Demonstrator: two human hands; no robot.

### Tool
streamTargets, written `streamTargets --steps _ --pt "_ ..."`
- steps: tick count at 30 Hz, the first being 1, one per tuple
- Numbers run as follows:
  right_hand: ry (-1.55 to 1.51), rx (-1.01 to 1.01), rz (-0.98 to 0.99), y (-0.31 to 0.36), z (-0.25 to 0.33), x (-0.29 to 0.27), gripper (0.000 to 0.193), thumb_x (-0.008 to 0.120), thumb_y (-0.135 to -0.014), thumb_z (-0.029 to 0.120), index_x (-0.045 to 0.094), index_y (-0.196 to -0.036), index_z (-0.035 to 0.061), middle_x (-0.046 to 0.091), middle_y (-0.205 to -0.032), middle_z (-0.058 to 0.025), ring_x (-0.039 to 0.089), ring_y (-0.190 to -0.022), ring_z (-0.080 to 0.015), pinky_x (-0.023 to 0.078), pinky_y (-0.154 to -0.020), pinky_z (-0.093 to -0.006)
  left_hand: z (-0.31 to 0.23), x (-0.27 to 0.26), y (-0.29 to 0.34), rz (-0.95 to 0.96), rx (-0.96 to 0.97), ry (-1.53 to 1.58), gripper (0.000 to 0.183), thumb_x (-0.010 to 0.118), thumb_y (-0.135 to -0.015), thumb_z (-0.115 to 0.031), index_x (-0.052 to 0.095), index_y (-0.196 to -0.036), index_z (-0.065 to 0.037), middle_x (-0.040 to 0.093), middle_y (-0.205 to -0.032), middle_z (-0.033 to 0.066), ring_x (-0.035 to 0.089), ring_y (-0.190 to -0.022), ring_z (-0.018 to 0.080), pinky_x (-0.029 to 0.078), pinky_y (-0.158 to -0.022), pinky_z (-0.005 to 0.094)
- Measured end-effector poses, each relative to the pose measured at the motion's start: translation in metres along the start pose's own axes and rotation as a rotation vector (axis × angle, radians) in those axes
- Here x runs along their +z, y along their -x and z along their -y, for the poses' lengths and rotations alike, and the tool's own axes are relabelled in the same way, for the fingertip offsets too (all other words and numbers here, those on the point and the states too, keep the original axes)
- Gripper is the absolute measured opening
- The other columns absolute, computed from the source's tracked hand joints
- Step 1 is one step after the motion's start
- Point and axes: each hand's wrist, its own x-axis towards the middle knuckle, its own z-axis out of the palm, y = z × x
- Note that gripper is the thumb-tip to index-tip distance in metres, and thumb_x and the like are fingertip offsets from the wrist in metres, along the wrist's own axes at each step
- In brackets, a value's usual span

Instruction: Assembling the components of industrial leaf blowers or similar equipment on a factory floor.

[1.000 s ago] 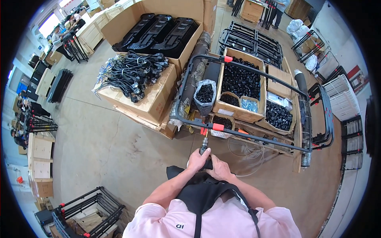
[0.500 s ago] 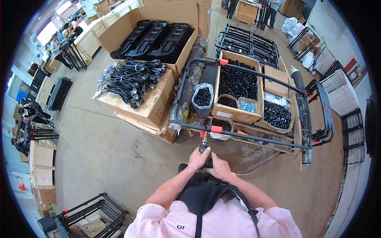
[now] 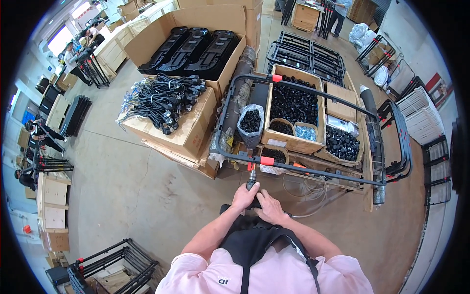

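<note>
Head camera: A worker in a pink shirt (image 3: 205,274) grips a drill (image 3: 252,175) in both hands at the near edge of the wooden work surface (image 3: 367,196), toward its left corner. The fingers of the left hand (image 3: 243,197) are wrapped around the drill's body; those of the right hand (image 3: 270,208) are curled about the handle, though part of that hold is hidden. The drill points away from the worker at a black metal frame (image 3: 323,173), which spans the surface, its near bar along the near edge. The tip sits beside a red clip (image 3: 267,160); contact is too small to judge. Good work here likely means keeping the drill in line with the hole, pressing evenly and easing off once the fastener seats. Beyond the bar, a large open box (image 3: 301,145) brims with black caps (image 3: 294,100), with small dark pieces (image 3: 281,127) and silvery-blue screws (image 3: 306,132) penned separately at its near side. A clear plastic bag (image 3: 250,138) to its left holds more dark pieces; a carton (image 3: 338,158) by the surface's right edge holds round black caps.
</note>
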Motion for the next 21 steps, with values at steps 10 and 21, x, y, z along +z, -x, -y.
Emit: streamTargets --steps 10,21 --pt "-0.015 0.003 0.026 0.007 0.004 0.002 0.046 0.077 -0.084 0.021 0.050 -0.117 0.0015 0.054 -0.116 -0.0217 0.064 -0.108 -0.0458 0.055 -0.087 -0.0563 0.008 0.002 0.010 -0.008 -0.009 0.038 0.069 0.066 -0.095 -0.065 0.071 -0.107 0.003 0.075 -0.102 0.0259 0.074 -0.101 0.0395 0.056 -0.090 0.0481" --pt "-0.010 0.007 0.099 0.024 0.000 0.005 0.060 0.081 -0.081 0.022 0.051 -0.128 0.0005 0.056 -0.127 -0.0239 0.065 -0.114 -0.0454 0.055 -0.093 -0.0546 0.030 0.019 0.025 -0.074 0.020 0.161 0.054 0.068 -0.100 -0.053 0.069 -0.101 0.000 0.071 -0.088 0.0086 0.062 -0.081 0.0174 0.052 -0.076 0.0378"
